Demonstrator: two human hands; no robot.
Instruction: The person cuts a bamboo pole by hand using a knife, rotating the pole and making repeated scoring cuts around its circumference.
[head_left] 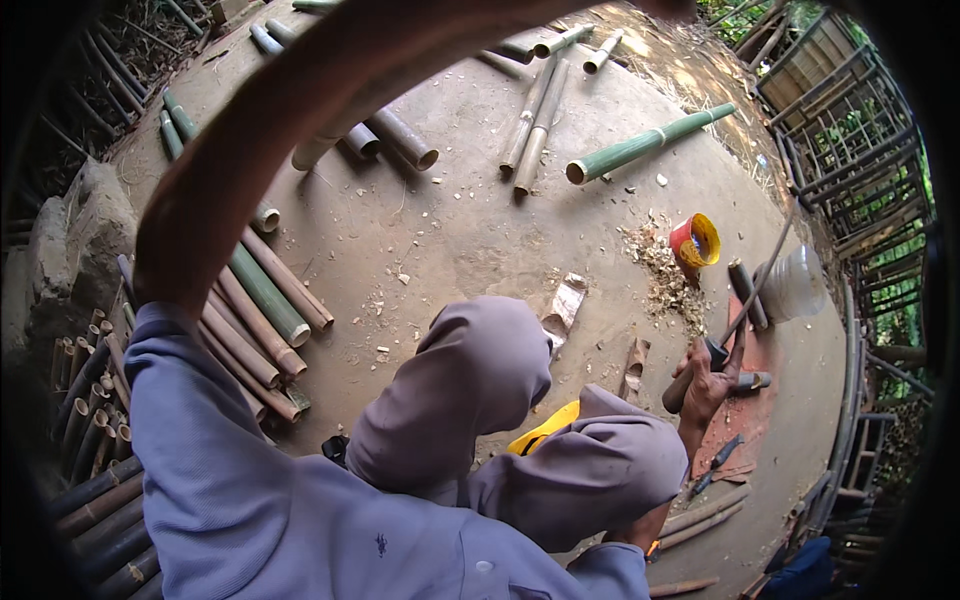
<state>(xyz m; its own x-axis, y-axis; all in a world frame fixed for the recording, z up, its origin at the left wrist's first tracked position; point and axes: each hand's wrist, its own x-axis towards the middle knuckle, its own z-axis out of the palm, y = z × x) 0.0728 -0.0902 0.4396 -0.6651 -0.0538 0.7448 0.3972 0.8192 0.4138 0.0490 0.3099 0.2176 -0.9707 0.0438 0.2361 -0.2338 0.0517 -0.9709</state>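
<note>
My left arm is raised and sweeps across the top of the view. Only a sliver of my left hand (670, 8) shows at the upper edge, its fingers hidden. At the lower right, beside my knee, my right hand (704, 388) is closed around a long curved knife (765, 275), which has a thick brown wooden handle and a dark collar. The blade slants up and away to the right. Just beyond that hand, a short dark bamboo piece (752, 381) lies on a reddish board (738, 425). A smaller dark-handled knife (716, 465) rests on the board nearer me.
Wood chips (668, 275) are heaped beside a red and yellow bucket (694, 242). A clear plastic container (795, 284) and a dark bamboo tube (747, 295) are at right. Bamboo poles (285, 285) lie left, a green one (650, 143) ahead. Stacked tubes (95, 400) fill the left edge.
</note>
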